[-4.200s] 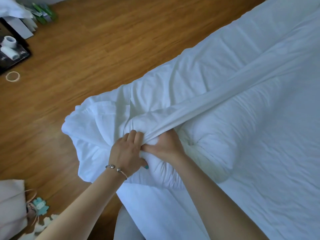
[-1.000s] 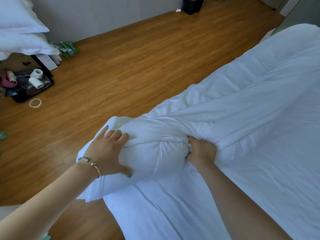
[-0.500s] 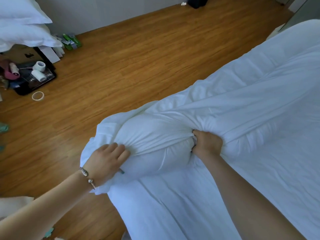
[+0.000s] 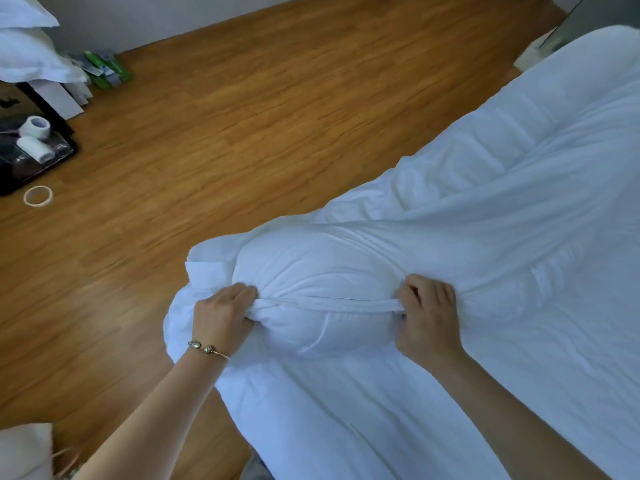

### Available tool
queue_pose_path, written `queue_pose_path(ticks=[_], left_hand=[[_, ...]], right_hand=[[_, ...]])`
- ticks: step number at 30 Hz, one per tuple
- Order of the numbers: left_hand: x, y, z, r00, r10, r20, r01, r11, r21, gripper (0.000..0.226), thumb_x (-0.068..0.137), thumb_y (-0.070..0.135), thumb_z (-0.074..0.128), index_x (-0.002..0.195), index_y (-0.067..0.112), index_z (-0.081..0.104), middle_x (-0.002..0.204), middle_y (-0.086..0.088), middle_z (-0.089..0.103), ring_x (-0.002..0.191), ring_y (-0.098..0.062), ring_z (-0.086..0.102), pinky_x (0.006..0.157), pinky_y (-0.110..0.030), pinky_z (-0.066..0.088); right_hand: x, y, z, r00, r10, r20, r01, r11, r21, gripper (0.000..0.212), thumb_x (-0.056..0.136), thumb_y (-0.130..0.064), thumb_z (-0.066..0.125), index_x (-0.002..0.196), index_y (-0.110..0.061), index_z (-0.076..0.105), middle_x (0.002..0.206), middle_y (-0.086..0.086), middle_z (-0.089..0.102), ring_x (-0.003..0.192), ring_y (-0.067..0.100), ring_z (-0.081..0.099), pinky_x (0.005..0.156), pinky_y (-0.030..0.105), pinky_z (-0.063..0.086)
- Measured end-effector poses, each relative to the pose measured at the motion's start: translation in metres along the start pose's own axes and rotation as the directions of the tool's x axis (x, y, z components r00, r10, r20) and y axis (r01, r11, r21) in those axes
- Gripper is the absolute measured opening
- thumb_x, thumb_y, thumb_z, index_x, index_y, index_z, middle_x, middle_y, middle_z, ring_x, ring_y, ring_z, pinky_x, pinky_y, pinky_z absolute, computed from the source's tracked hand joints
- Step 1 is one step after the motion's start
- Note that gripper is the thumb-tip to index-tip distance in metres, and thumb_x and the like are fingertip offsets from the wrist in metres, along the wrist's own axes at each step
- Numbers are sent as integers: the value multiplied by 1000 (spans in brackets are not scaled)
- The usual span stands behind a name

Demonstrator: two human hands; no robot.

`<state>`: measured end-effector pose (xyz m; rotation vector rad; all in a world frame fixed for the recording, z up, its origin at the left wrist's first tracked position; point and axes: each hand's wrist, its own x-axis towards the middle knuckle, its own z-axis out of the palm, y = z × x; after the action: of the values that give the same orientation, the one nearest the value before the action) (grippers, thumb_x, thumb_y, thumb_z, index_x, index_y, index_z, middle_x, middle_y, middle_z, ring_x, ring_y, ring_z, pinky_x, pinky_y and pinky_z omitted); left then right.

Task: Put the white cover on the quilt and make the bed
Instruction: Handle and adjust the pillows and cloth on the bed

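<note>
The white cover (image 4: 467, 244) lies over the bed (image 4: 363, 420), bulging at the near left corner where the quilt (image 4: 311, 330) is bunched inside it. A taut hem of the cover runs across the bulge between my hands. My left hand (image 4: 221, 317), with a bracelet on the wrist, is shut on the hem at the bulge's left end. My right hand (image 4: 427, 317) grips the same hem at its right end. The bulging corner overhangs the bed's edge above the floor.
Wooden floor (image 4: 242, 116) fills the left and top. A black tray with white tape rolls (image 4: 34, 140) and a loose tape ring (image 4: 38, 195) lie far left. White pillows (image 4: 27, 53) are stacked at the top left. A pale bag (image 4: 24, 452) sits bottom left.
My left hand went from lying flat on the bulge to clenching the cover's hem. The hem is now stretched tight between both hands. The right hand keeps its grip.
</note>
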<state>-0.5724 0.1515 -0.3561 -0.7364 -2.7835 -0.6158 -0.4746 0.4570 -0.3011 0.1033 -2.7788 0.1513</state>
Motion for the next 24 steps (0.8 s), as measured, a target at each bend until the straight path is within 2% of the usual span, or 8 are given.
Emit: queue_pose_path(ticks=[4,7,12,15,17,19,22,24], left_hand=[[8,-5,5,1000,-20,-6,20,998,-67,22,54,10,49,69,22,38,54,0,46,43,-25,51,39,-22,26],[2,-3,7,999,-50,-13,50,998,-39,19,58,16,42,73,23,32,54,-1,46,43,-25,51,40,-20,24],[-13,-1,-7,1000,-6,11,5,1000,19,33,57,6,54,84,19,40,70,-3,49,53,-28,53,36,-23,24],[-18,-28,-32,977,211,23,-212,977,28,33,74,41,57,95,17,52,92,4,49,72,-20,55,43,-26,38],[-13,-56,-48,924,363,122,-362,932,-32,61,72,67,54,101,14,65,104,3,60,94,-17,54,67,-30,50],[2,-80,-58,823,484,298,-482,872,-86,83,66,80,52,111,12,67,115,-2,65,114,-20,54,95,-34,45],[34,-111,-74,677,359,642,-466,885,-3,107,50,84,61,135,19,48,135,0,53,128,-21,48,109,-33,32],[39,-128,-76,607,341,718,-551,831,71,119,47,84,65,142,18,37,143,2,44,135,-16,37,110,-26,14]], right_hand=[[22,-51,-13,982,-165,94,155,982,111,58,58,-30,59,114,-20,50,101,3,53,85,25,48,75,40,34],[36,-99,11,952,-222,212,227,974,-1,78,55,-57,75,117,-17,49,99,2,52,86,24,45,72,39,33],[32,-103,47,989,-113,92,121,990,-79,50,52,-20,78,96,-20,54,86,-1,56,73,25,49,62,37,30],[28,-93,48,987,-154,53,155,988,-13,54,46,-24,75,94,-22,49,82,0,59,73,26,49,63,37,29],[29,-93,48,987,-142,78,142,990,3,59,45,-29,79,94,-23,47,80,0,59,71,27,51,63,37,30],[30,-95,48,988,-129,84,128,992,15,63,43,-31,84,93,-23,46,79,0,59,70,27,52,62,38,30],[33,-93,48,990,-127,65,126,992,26,69,40,-37,87,95,-23,48,80,0,61,72,27,53,63,38,30],[35,-92,49,989,-140,47,139,990,17,69,40,-38,87,95,-21,49,79,1,60,72,27,53,63,38,30]])
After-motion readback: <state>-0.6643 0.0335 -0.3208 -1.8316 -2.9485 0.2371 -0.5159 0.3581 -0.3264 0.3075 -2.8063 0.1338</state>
